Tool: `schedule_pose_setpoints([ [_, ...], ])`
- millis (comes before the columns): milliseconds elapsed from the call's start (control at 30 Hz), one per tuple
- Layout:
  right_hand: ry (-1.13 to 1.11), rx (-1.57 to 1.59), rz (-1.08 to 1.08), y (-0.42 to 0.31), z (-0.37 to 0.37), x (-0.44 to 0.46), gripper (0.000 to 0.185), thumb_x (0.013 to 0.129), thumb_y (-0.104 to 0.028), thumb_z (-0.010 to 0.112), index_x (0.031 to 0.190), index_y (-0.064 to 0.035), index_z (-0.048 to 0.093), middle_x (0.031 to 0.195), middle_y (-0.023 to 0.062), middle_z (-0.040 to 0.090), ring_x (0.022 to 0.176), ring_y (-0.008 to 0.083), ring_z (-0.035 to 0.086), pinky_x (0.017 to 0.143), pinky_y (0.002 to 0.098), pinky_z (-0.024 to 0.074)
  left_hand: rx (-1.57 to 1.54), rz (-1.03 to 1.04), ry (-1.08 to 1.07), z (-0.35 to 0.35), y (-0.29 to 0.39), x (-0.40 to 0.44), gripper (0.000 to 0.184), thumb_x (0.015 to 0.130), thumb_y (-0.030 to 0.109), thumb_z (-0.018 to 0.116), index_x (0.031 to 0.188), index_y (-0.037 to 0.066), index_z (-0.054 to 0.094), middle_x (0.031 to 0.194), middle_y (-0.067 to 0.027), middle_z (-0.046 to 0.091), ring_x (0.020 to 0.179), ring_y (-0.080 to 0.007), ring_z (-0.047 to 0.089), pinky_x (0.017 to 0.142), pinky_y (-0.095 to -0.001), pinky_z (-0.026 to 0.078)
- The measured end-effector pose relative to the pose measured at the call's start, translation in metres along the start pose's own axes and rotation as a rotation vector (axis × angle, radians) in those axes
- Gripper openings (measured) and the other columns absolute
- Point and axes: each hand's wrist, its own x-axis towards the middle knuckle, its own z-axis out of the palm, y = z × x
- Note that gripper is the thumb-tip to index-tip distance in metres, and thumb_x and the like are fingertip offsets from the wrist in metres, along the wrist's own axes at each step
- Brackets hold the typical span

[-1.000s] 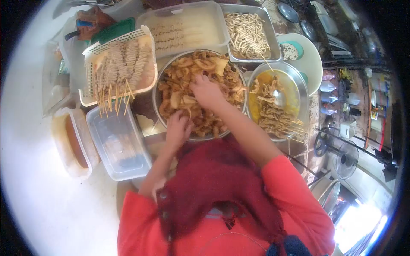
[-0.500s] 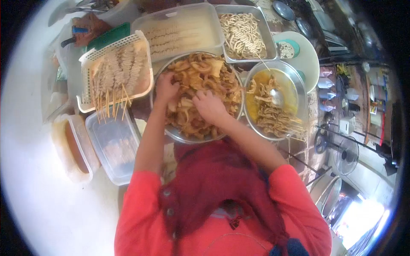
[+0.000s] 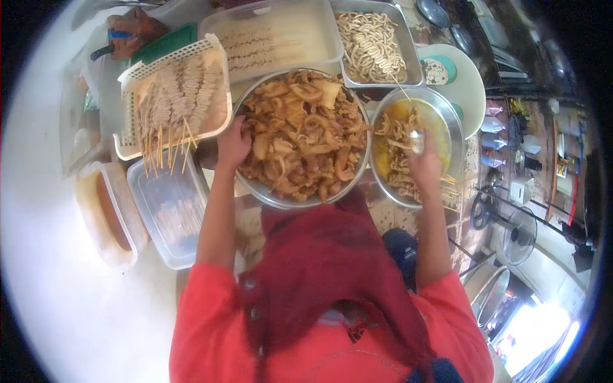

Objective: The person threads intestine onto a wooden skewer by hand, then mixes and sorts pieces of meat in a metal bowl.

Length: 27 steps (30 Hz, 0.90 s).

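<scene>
A wide metal basin [image 3: 281, 199] heaped with brown, curled cooked pieces [image 3: 306, 140] stands in front of me. My left hand [image 3: 235, 143] is closed at its left rim, fingers along the edge. To the right, my right hand [image 3: 424, 163] reaches down into a second metal basin [image 3: 452, 127] with yellow liquid. Skewered curled pieces [image 3: 401, 185] lie in that basin, partly under the hand. Its fingertips are beside loose pieces [image 3: 397, 127] and a bright glare; whether they grip anything is not clear.
A white perforated basket [image 3: 128, 121] holds pale skewers, sticks overhanging its edge. Behind are a clear plastic tub [image 3: 274, 51] with skewers and a metal tray [image 3: 357, 80] of pale coiled pieces. At left sit a lidded box [image 3: 169, 217] and a tub of brown liquid [image 3: 105, 217].
Both hands have left the heap of brown pieces. My left hand moved back to the basin's left rim; my right hand swung right into the basin with yellow liquid.
</scene>
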Motion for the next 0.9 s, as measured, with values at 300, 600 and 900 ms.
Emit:
schedule_pose_setpoints([
  [300,-0.477,0.101,-0.175,-0.037,0.045,-0.038,0.024,0.080,-0.013,0.059,0.100,-0.0015,0.056,0.098,0.0219,0.058,0.092,0.0420,0.056,0.078,0.0468,0.0454,0.105,-0.064,0.026,-0.002,0.013,0.005,0.044,0.077,0.021,0.054,0.120,0.009,0.049,0.106,-0.0231,0.060,0.097,-0.0398,0.057,0.085,-0.0473,0.044],
  [600,-0.146,0.228,-0.201,-0.066,0.081,-0.009,0.041,0.077,-0.010,0.064,0.116,-0.0030,0.053,0.105,0.0178,0.057,0.091,0.0342,0.058,0.079,0.0381,0.0475,-0.054,0.417,0.078,0.020,0.102,0.033,0.076,0.074,0.040,0.066,0.139,0.016,0.035,0.142,-0.0188,0.033,0.132,-0.0364,0.027,0.108,-0.0511,0.020],
  [900,-0.386,0.168,-0.283,-0.086,0.097,0.009,0.049,0.074,-0.008,0.065,0.120,-0.0047,0.050,0.111,0.0201,0.056,0.108,0.0356,0.051,0.095,0.0408,0.0395,0.145,0.449,-0.061,0.030,0.085,0.039,0.071,0.069,0.032,0.072,0.131,0.012,0.042,0.138,-0.0167,0.037,0.134,-0.0353,0.026,0.107,-0.0521,0.021],
])
